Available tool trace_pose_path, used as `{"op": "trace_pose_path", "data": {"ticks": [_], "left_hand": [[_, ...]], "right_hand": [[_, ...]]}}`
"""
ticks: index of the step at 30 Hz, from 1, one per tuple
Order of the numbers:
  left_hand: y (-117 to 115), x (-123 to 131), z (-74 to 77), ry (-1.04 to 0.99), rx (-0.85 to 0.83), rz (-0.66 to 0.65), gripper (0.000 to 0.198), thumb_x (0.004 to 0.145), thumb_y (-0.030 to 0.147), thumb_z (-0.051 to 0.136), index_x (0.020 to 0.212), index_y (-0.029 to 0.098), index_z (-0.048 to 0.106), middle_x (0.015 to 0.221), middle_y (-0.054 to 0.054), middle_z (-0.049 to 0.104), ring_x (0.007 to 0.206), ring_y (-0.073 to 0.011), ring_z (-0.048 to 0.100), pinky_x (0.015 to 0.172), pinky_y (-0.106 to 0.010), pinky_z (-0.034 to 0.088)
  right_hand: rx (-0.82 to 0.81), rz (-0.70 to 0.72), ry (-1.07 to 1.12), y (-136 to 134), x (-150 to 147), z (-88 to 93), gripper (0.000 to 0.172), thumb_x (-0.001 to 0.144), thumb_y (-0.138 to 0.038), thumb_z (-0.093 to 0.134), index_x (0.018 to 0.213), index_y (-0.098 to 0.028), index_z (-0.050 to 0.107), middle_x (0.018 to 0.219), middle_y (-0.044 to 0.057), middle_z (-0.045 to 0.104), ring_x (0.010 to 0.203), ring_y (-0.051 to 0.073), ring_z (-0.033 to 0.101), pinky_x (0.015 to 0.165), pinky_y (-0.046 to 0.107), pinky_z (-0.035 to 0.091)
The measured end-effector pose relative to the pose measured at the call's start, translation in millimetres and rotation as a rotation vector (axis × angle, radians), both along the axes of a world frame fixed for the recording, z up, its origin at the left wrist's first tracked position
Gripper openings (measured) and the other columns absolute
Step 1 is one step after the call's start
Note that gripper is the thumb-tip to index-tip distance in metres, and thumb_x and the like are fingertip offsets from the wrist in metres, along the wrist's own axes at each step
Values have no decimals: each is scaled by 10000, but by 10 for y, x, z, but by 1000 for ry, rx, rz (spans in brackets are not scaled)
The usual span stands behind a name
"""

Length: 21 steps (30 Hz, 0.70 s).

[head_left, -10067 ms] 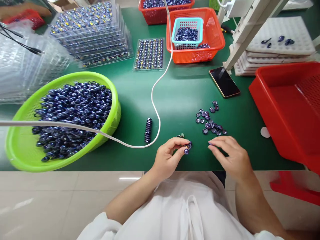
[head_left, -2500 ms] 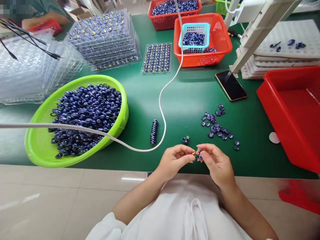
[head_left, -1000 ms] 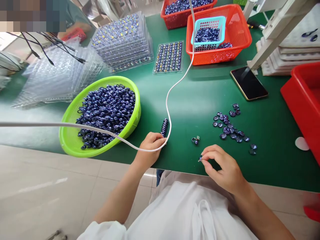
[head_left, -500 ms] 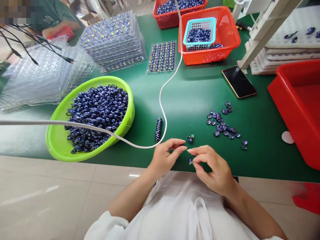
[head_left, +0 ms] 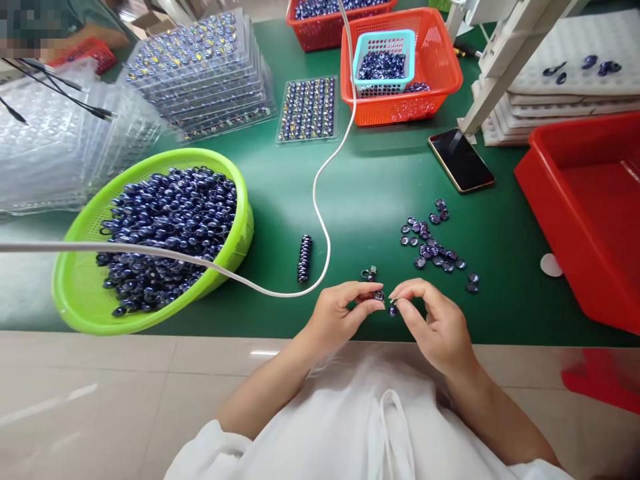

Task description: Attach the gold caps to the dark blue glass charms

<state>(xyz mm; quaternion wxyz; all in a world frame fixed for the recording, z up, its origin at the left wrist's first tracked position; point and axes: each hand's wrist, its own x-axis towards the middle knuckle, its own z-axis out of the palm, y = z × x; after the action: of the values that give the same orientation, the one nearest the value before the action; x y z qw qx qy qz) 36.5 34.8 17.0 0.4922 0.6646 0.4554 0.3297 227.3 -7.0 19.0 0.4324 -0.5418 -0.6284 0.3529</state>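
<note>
My left hand [head_left: 345, 310] pinches a small shiny dark-blue disc-like piece [head_left: 379, 295] between thumb and fingertips. Close beside it, my right hand [head_left: 435, 323] grips a tiny part with a round dark bead [head_left: 393, 311] hanging below the fingertips; its exact kind is too small to tell. The two held pieces are nearly touching. Just beyond my left fingers lies a ring-like piece with a clear, glassy bit [head_left: 370, 273]. A tight row of dark rings [head_left: 305, 259] rests to the left, and loose dark discs [head_left: 435, 252] are scattered to the right.
A lime-green basket [head_left: 245, 230] heaped with dark-blue looped parts stands left. A white cable [head_left: 320, 200] crosses the green table [head_left: 280, 200]. Behind are stacked clear trays [head_left: 200, 87], a filled tray [head_left: 307, 110] and an orange basket [head_left: 440, 63]. A phone [head_left: 461, 160] and red bin [head_left: 560, 220] lie right.
The view has shifted, so table things appear further left. My hands have turned their pieces: the disc now shows between my left fingertips, and the bead hangs nearer to it.
</note>
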Motion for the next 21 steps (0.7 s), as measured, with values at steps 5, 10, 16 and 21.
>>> {"op": "trace_pose_path", "data": {"ticks": [5,10,16,21], "left_hand": [[29,-22,15,23,178,-90,195,899,301,703,1051,204,775,757,-46,766,693,-164,685,697,-274,542],[72,-64,-11,44,331,-172,195,907,280,696,1080,218,759,730,-34,760,645,-148,662,676,-262,528],[78,-94,-58,72,367,-243,225,936,260,651,1143,219,730,765,-49,783,689,-163,686,699,-276,529],[78,-95,-46,77,372,-248,216,931,276,662,1124,216,737,764,-55,782,687,-165,694,685,-273,527]], "right_hand": [[-80,75,-69,64,-9,96,108,962,-198,533,869,-237,573,845,-2,635,777,149,606,748,281,494],[-209,115,-54,116,-18,156,131,936,-201,548,815,-232,586,790,-11,638,725,138,579,597,243,444],[-307,100,15,112,-31,103,127,923,-244,568,803,-224,605,761,-5,649,694,141,591,537,230,439],[-345,100,54,95,-37,66,105,919,-260,586,820,-226,598,799,3,671,751,154,628,601,242,475]]}}
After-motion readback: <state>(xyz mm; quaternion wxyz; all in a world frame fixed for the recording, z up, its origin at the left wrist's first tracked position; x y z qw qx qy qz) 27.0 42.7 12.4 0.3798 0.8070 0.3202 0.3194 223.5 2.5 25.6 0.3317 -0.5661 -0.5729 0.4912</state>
